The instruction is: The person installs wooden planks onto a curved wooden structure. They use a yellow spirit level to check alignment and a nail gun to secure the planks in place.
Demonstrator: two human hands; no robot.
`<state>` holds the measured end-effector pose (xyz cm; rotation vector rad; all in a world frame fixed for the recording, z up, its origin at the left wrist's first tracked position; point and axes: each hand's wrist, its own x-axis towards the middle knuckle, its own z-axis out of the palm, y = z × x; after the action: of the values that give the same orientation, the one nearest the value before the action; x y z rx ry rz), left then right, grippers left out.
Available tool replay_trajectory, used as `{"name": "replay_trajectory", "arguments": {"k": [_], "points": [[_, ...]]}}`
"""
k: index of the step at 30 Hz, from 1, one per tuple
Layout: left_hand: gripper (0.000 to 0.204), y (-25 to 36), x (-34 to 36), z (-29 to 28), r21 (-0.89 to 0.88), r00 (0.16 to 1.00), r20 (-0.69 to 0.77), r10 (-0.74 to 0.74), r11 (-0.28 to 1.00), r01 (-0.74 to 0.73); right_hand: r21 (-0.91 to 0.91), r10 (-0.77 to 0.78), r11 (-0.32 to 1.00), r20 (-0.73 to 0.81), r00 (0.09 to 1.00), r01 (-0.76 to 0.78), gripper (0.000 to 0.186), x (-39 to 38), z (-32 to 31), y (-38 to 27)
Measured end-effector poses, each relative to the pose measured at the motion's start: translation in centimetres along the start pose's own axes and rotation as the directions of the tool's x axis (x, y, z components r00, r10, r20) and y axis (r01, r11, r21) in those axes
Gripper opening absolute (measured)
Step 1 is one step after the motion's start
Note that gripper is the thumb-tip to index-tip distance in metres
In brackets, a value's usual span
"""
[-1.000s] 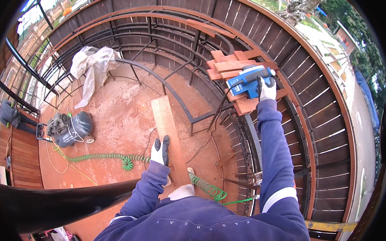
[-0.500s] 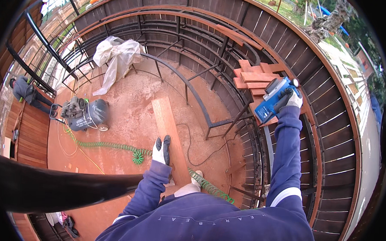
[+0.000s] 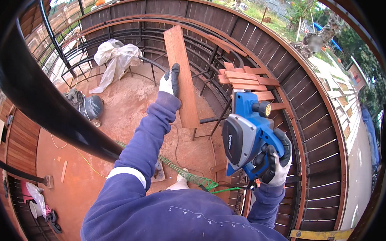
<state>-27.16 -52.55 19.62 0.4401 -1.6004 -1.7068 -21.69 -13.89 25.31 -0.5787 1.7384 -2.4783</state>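
In my gloved left hand (image 3: 170,80) is a long reddish wooden plank (image 3: 183,77), gripped by its left edge and raised in front of me at a slight tilt. My gloved right hand (image 3: 277,161) is wrapped round the handle of a blue and grey electric hand planer (image 3: 246,131), lifted at my right side with its dark knob uppermost. The planer is apart from the plank. Beyond the planer, several short reddish boards (image 3: 246,79) lie piled on the curved bench frame.
A curved slatted wall (image 3: 325,139) and black metal bench frame (image 3: 154,71) wrap around me. A thick dark post (image 3: 56,97) crosses the left side. Green coiled hose (image 3: 184,169) runs close by my body. An air compressor (image 3: 91,107) and plastic sheeting (image 3: 113,61) stand further off.
My left hand has lifted the plank up and forward. My right hand has drawn the planer nearer from the board pile and turned it. The view has shifted; the person at far left is out of sight.
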Motion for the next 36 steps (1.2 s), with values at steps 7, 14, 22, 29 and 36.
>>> {"name": "replay_trajectory", "arguments": {"k": [7, 14, 22, 29, 36], "points": [[0.052, 4.3, -0.6, 4.1, -0.196, 0.998, 0.04, 0.05, 0.98, -0.041, 0.069, 0.111, 0.991, 0.099, 0.989, -0.118, 0.073, -6.5, -2.3, 0.0], [0.052, 5.9, -3.4, 7.0, -0.227, 0.991, 0.123, 0.054, 0.973, -0.025, 0.105, 0.128, 0.984, 0.139, 0.982, -0.143, 0.07, -7.7, -2.9, 0.6], [0.049, 6.1, -6.2, 8.4, -0.287, 0.963, 0.262, -0.06, 0.948, 0.138, 0.131, 0.01, 0.991, 0.1, 0.995, -0.023, 0.065, -6.8, -3.5, 1.8], [0.051, 5.5, -7.6, 8.7, -0.311, 0.95, 0.295, -0.106, 0.929, 0.2, 0.15, 0.052, 0.986, 0.125, 0.991, -0.07, 0.055, -5.9, -1.7, -0.4], [0.055, 4.9, -9.7, 8.4, -0.35, 0.933, 0.342, -0.112, 0.906, 0.237, 0.224, -0.011, 0.974, 0.128, 0.992, -0.018, 0.052, -4.3, -0.9, -0.1]]}}
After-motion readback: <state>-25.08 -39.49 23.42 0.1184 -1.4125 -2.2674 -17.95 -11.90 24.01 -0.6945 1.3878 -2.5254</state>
